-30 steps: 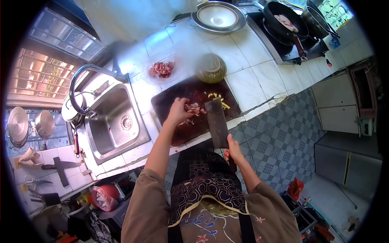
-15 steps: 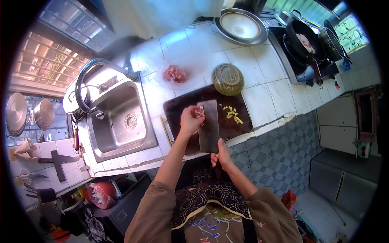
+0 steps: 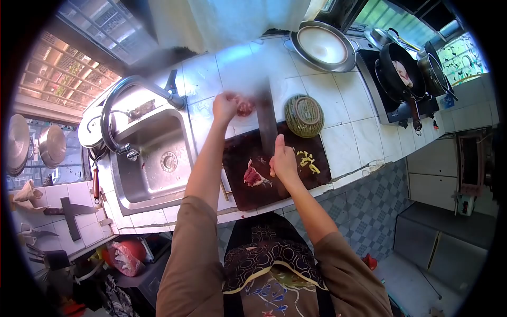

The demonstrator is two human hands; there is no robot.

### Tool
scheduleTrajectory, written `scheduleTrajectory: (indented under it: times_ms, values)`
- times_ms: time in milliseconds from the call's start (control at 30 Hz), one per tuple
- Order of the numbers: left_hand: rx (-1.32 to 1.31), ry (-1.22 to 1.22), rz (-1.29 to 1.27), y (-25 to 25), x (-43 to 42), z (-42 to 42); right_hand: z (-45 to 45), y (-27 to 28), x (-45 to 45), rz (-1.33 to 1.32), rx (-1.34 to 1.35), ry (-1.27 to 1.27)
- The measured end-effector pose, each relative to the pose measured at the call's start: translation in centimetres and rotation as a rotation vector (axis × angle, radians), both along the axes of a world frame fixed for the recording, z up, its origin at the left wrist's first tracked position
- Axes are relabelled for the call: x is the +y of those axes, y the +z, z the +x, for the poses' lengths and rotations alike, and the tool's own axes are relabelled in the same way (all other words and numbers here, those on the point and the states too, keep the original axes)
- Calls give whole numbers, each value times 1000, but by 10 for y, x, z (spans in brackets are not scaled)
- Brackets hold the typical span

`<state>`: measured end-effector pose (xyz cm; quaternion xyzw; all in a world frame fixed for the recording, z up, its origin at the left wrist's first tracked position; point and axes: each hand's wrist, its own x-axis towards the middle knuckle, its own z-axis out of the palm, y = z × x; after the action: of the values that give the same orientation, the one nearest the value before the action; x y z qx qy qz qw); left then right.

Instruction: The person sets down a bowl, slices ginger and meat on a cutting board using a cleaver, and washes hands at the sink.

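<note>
My right hand (image 3: 284, 160) is closed around the handle of a broad cleaver (image 3: 266, 119), whose blade points away from me over the far edge of the dark cutting board (image 3: 285, 190). My left hand (image 3: 225, 107) is beside the pile of cut meat (image 3: 244, 106) beyond the board; its fingers are curled, and what they grip cannot be made out. A piece of raw meat (image 3: 253, 175) lies on the board's left part. Pale yellow pieces (image 3: 308, 161) lie on its right. The bowl or plate under the meat pile is blurred.
A patterned green bowl (image 3: 304, 115) rests upside down at the board's far right corner. The sink (image 3: 153, 164) and faucet are at left. A white bowl in a metal basin (image 3: 322, 46) stands at the back. A pan (image 3: 403, 74) sits on the stove at right.
Both hands have moved away from me, from the board toward the meat pile, with the cleaver. The meat piece on the board's left is now uncovered. The view has shifted slightly.
</note>
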<state>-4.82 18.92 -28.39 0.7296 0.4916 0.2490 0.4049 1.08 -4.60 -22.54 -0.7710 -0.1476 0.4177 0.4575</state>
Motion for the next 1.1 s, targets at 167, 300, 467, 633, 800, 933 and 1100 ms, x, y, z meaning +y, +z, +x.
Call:
scheduleTrajectory:
  times_ms: [167,300,467,633,800,933,1100]
  values:
    - [-275,-28,82,13,-40,-25,1,-13,-58,42,14,21]
    - [-98,12,130,3,-131,-77,-7,-16,-121,-140,-235,205]
    - [-26,-142,371,-24,-242,-113,-30,2,-149,-260,-457,539]
    - [-5,-138,531,-37,-245,-114,-44,4,-142,-340,-669,721]
    - [-17,-214,661,-42,-241,-114,-48,6,-150,-391,-795,771]
    - [-60,-237,574,-42,-237,-116,-48,9,-152,-447,-750,775]
    - [4,-142,480,-30,-234,-112,-46,9,-154,-414,-608,539]
